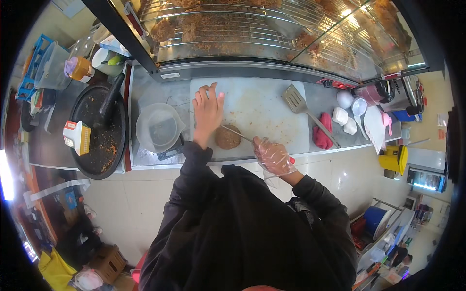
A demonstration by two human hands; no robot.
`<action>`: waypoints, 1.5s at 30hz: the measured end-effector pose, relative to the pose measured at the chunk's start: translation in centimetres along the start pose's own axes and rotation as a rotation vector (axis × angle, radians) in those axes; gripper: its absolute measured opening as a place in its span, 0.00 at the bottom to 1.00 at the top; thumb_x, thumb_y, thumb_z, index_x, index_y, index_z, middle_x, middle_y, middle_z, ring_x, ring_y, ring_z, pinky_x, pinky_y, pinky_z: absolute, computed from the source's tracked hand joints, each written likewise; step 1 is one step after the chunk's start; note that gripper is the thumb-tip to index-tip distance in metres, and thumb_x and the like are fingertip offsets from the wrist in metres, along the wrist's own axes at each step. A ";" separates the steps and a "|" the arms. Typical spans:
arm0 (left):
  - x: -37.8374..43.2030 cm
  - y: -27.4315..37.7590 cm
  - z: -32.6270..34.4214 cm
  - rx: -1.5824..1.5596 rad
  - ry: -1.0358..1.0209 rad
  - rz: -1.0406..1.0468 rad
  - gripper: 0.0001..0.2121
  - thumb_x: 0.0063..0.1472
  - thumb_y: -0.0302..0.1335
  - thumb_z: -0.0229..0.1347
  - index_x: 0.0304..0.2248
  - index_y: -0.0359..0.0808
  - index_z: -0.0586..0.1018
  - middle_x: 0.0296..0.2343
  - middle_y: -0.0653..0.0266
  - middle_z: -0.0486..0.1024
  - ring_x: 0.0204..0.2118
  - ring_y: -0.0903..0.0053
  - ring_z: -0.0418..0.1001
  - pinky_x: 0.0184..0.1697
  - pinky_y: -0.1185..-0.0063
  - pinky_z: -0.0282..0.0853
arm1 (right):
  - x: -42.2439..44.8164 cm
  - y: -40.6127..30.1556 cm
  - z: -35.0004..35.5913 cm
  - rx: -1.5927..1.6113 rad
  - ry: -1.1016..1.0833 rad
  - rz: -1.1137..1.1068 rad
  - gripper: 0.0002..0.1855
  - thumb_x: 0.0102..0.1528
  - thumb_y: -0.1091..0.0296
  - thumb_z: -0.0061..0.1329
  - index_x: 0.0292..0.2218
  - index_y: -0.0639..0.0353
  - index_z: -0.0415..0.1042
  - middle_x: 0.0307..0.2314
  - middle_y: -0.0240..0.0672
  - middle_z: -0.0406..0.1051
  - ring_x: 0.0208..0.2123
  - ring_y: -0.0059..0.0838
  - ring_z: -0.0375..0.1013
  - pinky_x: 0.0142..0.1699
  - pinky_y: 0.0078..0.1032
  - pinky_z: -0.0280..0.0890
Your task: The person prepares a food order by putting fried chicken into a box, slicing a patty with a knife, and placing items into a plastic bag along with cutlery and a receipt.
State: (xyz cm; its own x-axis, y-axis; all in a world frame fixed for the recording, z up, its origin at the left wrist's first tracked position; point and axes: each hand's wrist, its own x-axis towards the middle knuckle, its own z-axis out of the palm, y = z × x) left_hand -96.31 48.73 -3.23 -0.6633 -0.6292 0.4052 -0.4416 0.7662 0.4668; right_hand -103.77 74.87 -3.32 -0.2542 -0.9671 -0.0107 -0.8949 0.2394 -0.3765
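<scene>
A round brown patty (228, 137) lies near the front edge of a white cutting board (255, 94). My right hand (273, 156), in a clear plastic glove, grips a knife with a red handle; its thin blade (236, 133) passes over the patty towards my left hand. Bare and with its fingers apart, my left hand (208, 109) is over the board's left part, just up and left of the patty. Whether it touches the blade is hidden. Crumbs are scattered on the board. A slotted metal turner (295, 100) rests across the board's right edge, its handle over the counter.
Left of the board, a clear plastic bowl (159, 127) stands on a digital scale (171, 152). Farther left is a dark stone mortar (98, 160) with a pestle. A red cloth (323, 131) lies at right. A glass display case (233, 65) with fried food borders the counter's back.
</scene>
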 end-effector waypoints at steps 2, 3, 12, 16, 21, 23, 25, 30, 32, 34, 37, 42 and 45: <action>-0.5 -0.9 0.5 0.024 -0.012 -0.034 0.19 0.66 0.40 0.42 0.49 0.37 0.69 0.40 0.56 0.66 0.41 0.63 0.63 0.42 0.68 0.57 | 0.9 -0.9 -1.9 0.032 -0.096 -0.009 0.20 0.52 0.68 0.47 0.46 0.59 0.61 0.22 0.38 0.68 0.24 0.41 0.73 0.28 0.34 0.67; -0.7 -1.0 0.7 0.018 -0.025 -0.053 0.18 0.67 0.39 0.41 0.49 0.37 0.70 0.39 0.56 0.65 0.41 0.63 0.63 0.42 0.68 0.57 | 1.3 -1.6 -3.1 0.024 -0.136 -0.025 0.25 0.52 0.67 0.47 0.51 0.61 0.61 0.23 0.39 0.70 0.26 0.41 0.73 0.30 0.33 0.68; 0.3 -2.1 0.7 0.048 0.018 -0.110 0.15 0.65 0.36 0.43 0.44 0.35 0.70 0.36 0.55 0.65 0.40 0.61 0.62 0.42 0.67 0.57 | 2.8 -0.3 0.2 0.010 -0.073 -0.087 0.21 0.53 0.68 0.46 0.48 0.59 0.62 0.20 0.39 0.68 0.23 0.41 0.72 0.28 0.37 0.66; 1.5 0.4 -2.4 0.030 0.075 -0.087 0.15 0.63 0.37 0.45 0.44 0.35 0.70 0.36 0.55 0.66 0.39 0.62 0.63 0.42 0.67 0.57 | 3.0 -2.5 -4.9 0.127 -0.141 -0.029 0.15 0.53 0.70 0.46 0.42 0.61 0.60 0.17 0.41 0.68 0.21 0.44 0.72 0.26 0.39 0.65; -1.9 -0.6 -1.4 -0.001 0.045 -0.086 0.15 0.63 0.36 0.45 0.43 0.34 0.70 0.36 0.55 0.66 0.39 0.61 0.63 0.42 0.67 0.57 | 1.2 -2.9 -4.0 0.029 -0.152 -0.072 0.16 0.54 0.68 0.46 0.44 0.62 0.61 0.18 0.43 0.69 0.21 0.46 0.72 0.26 0.42 0.65; -2.7 -1.4 -0.8 0.010 0.022 -0.077 0.15 0.63 0.36 0.45 0.42 0.34 0.70 0.36 0.55 0.66 0.38 0.61 0.63 0.42 0.67 0.57 | 1.4 -2.7 -2.3 0.047 -0.213 -0.024 0.15 0.55 0.68 0.44 0.44 0.59 0.62 0.19 0.43 0.69 0.23 0.46 0.72 0.28 0.41 0.66; -2.6 -2.2 -0.7 0.033 0.010 -0.054 0.14 0.63 0.36 0.45 0.42 0.34 0.70 0.35 0.56 0.66 0.38 0.61 0.64 0.42 0.68 0.57 | 1.4 -2.1 0.0 0.105 -0.197 -0.019 0.15 0.55 0.68 0.44 0.45 0.58 0.62 0.20 0.44 0.70 0.24 0.47 0.72 0.29 0.41 0.66; -0.9 -3.0 -1.4 -0.028 0.059 -0.098 0.13 0.64 0.34 0.44 0.42 0.33 0.69 0.36 0.54 0.66 0.39 0.60 0.63 0.44 0.68 0.56 | 3.3 -2.0 -0.2 0.203 -0.042 -0.125 0.14 0.55 0.68 0.43 0.43 0.59 0.62 0.18 0.44 0.68 0.22 0.49 0.71 0.28 0.43 0.66; 0.1 -2.0 -2.5 -0.039 0.097 -0.094 0.13 0.64 0.34 0.45 0.42 0.33 0.70 0.36 0.55 0.66 0.39 0.60 0.63 0.44 0.68 0.56 | 3.7 -3.5 -3.4 0.159 -0.182 -0.022 0.14 0.55 0.69 0.44 0.44 0.60 0.61 0.18 0.44 0.68 0.21 0.49 0.71 0.26 0.43 0.64; 0.2 -0.2 -4.1 -0.033 0.077 -0.063 0.13 0.62 0.34 0.47 0.41 0.33 0.70 0.35 0.55 0.66 0.39 0.61 0.63 0.43 0.68 0.57 | 2.6 -4.2 -4.7 0.134 -0.241 0.037 0.13 0.56 0.69 0.44 0.43 0.60 0.61 0.17 0.44 0.67 0.21 0.49 0.71 0.25 0.44 0.63; -2.3 -0.3 -3.1 -0.094 0.042 -0.070 0.13 0.62 0.33 0.47 0.41 0.33 0.70 0.35 0.55 0.66 0.38 0.61 0.63 0.42 0.68 0.57 | 1.1 -4.5 -4.6 0.096 -0.219 0.005 0.12 0.57 0.67 0.44 0.42 0.60 0.61 0.16 0.45 0.68 0.20 0.49 0.71 0.25 0.44 0.64; -4.1 -2.0 -1.6 -0.063 0.000 -0.029 0.12 0.62 0.33 0.47 0.39 0.33 0.70 0.35 0.56 0.67 0.37 0.61 0.64 0.40 0.68 0.58 | 1.2 -4.7 -2.1 0.062 -0.333 0.061 0.16 0.57 0.66 0.43 0.45 0.64 0.62 0.16 0.44 0.68 0.20 0.47 0.71 0.25 0.43 0.65; -4.0 -2.8 -1.5 -0.050 -0.011 -0.040 0.11 0.62 0.33 0.47 0.39 0.33 0.70 0.34 0.57 0.67 0.37 0.62 0.64 0.40 0.68 0.58 | 1.3 -4.4 0.3 0.114 -0.233 0.003 0.15 0.57 0.67 0.42 0.44 0.65 0.63 0.17 0.45 0.69 0.21 0.48 0.72 0.26 0.44 0.65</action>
State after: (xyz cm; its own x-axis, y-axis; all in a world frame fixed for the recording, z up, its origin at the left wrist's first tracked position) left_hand -91.52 48.88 -4.94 -0.6528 -0.6573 0.3767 -0.4374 0.7330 0.5210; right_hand -100.04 72.51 -1.96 -0.1537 -0.9634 -0.2198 -0.8436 0.2437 -0.4785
